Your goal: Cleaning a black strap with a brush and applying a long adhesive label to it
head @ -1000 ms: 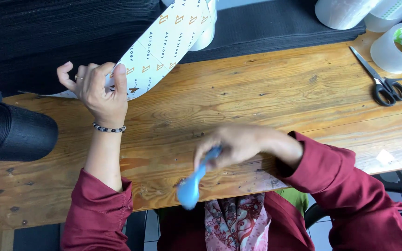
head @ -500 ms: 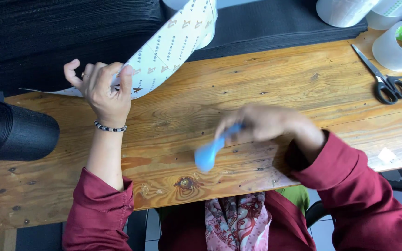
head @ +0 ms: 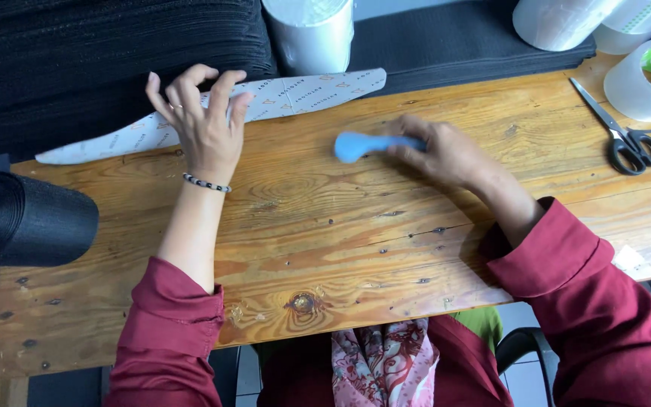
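My left hand (head: 203, 124) presses down on a long white patterned strip (head: 307, 92) that lies flat along the far side of the wooden table (head: 325, 249). My right hand (head: 446, 154) grips a light blue plastic tool (head: 363, 144) by its handle, with the rounded end pointing left, just below the strip. Both arms wear dark red sleeves, and a beaded bracelet is on the left wrist.
A black roll (head: 24, 218) lies at the left edge. A stack of black material (head: 114, 60) sits behind the strip. Black-handled scissors (head: 623, 136) and a clear tape roll (head: 649, 79) are at the far right; a clear film roll (head: 310, 30) stands at the back.
The strip was lifted and curved a second ago; now it lies flat under my left hand. My right hand carried the blue tool from the near edge up toward the strip.
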